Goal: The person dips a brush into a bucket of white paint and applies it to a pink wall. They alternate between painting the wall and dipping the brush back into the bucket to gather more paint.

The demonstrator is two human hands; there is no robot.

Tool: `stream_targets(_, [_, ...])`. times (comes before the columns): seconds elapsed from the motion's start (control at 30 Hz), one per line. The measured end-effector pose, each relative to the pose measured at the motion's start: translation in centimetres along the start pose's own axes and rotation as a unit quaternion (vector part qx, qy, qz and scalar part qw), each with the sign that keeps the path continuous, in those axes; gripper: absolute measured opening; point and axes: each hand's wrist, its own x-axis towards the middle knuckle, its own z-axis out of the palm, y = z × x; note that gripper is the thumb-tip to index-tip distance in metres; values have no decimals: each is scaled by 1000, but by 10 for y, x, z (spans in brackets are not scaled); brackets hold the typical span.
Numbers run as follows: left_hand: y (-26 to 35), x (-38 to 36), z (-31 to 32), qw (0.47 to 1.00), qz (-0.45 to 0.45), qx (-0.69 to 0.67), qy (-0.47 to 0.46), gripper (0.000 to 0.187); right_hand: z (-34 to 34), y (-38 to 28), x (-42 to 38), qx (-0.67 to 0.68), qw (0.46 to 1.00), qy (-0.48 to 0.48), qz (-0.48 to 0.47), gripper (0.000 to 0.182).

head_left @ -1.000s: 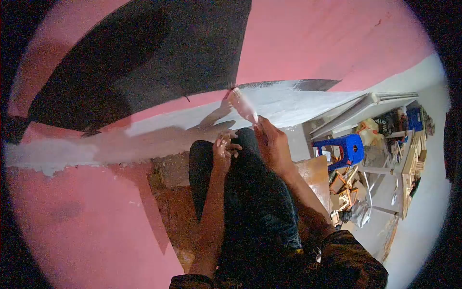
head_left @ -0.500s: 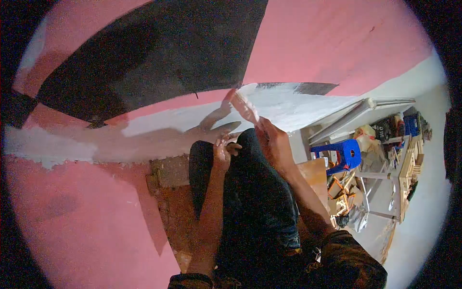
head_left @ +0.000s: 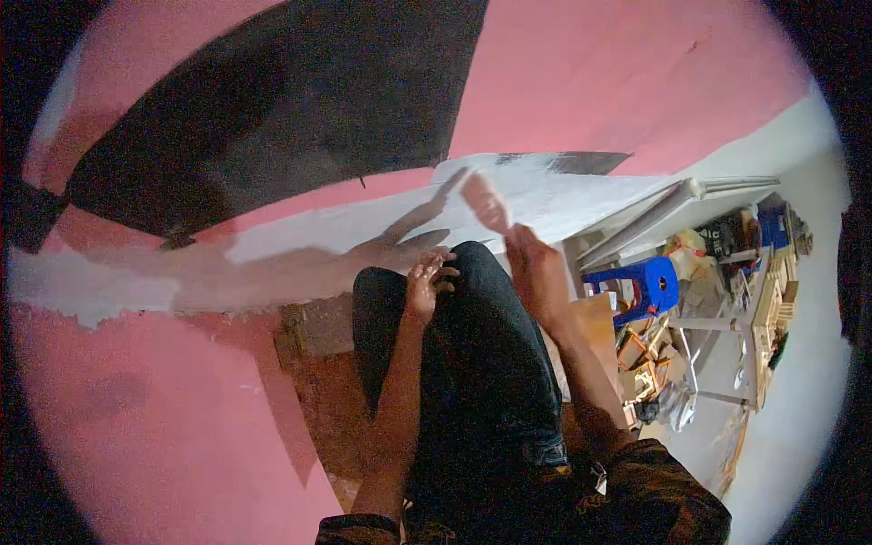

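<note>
My right hand (head_left: 538, 272) grips a paintbrush (head_left: 488, 204) by its handle, its wide head coated in white and pointing up at the wall. Behind the brush runs a white painted band (head_left: 554, 187), which borders a large black shape (head_left: 309, 118) and pink paint (head_left: 563, 73). A small dark patch (head_left: 590, 163) shows at the band's upper edge. My left hand (head_left: 423, 286) is at my bent knee (head_left: 472, 272), empty, its fingers loosely curled and apart, with white smears on them.
To the right stand a blue plastic stool (head_left: 649, 289), a pile of wooden pieces (head_left: 647, 363) and a wooden rack (head_left: 767, 327). White panels (head_left: 681, 195) lean behind the stool. Pink paint (head_left: 163, 409) covers the lower left, beside a brown bare strip (head_left: 318, 381).
My right hand and the brush have moved right and slightly down, away from the edge of the black shape. My left hand stays by the knee. The view has shifted slightly.
</note>
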Motion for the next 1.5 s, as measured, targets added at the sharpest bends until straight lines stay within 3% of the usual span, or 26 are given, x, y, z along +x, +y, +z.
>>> stream_targets(0.13, [7,-8,8,1000,8,14,-8,29,21,-10,9,54,998,7,-43,15])
stream_targets(0.23, [3,-7,1,1000,-5,-17,14,31,7,-7,16,-8,1000,16,17,16])
stream_targets(0.37, [-3,0,-6,995,-3,-100,3,34,-18,24,25,-56,995,76,12,15])
stream_targets(0.47, [-2,0,0,994,13,-104,-8,36,-20,17,11,-61,995,65,34,16])
stream_targets(0.57, [0,-2,0,999,13,-33,-15,36,-4,3,-3,-45,999,20,11,15])
stream_targets(0.63, [-3,-3,-3,999,4,-50,-13,37,11,-7,-5,40,999,-5,3,15])
stream_targets(0.67, [-5,-3,-5,998,-2,-58,-11,37,16,-17,-2,1,1000,-1,-22,14])
stream_targets(0.77, [-1,-9,-2,999,16,-35,-16,37,22,-19,9,0,999,-5,-44,14])
stream_targets(0.83, [-2,-13,2,995,95,-11,-38,37,12,0,23,-82,996,8,-19,15])
stream_targets(0.9, [0,-14,5,992,118,-3,-45,36,-3,21,26,-81,995,62,16,12])
stream_targets(0.97, [6,-16,9,996,83,-9,-36,35,-17,30,20,-100,991,93,9,16])
stream_targets(1.07, [10,-14,12,997,42,-56,-45,35,-26,37,9,-142,984,39,97,15])
stream_targets(1.17, [12,-13,18,997,37,-45,-56,36,-21,22,-2,-81,995,-1,63,14])
stream_targets(1.23, [6,-13,15,996,26,-48,-69,36,2,14,-8,-25,998,40,-44,8])
stream_targets(1.33, [-3,-12,6,998,-7,-46,-45,36,23,-10,-3,2,1000,-5,-26,8])
stream_targets(1.47, [0,-14,2,999,1,5,-35,36,31,15,22,-68,997,6,-20,11])
stream_targets(1.5, [3,-15,3,999,0,-10,-34,36,25,22,24,-42,998,56,-7,12])
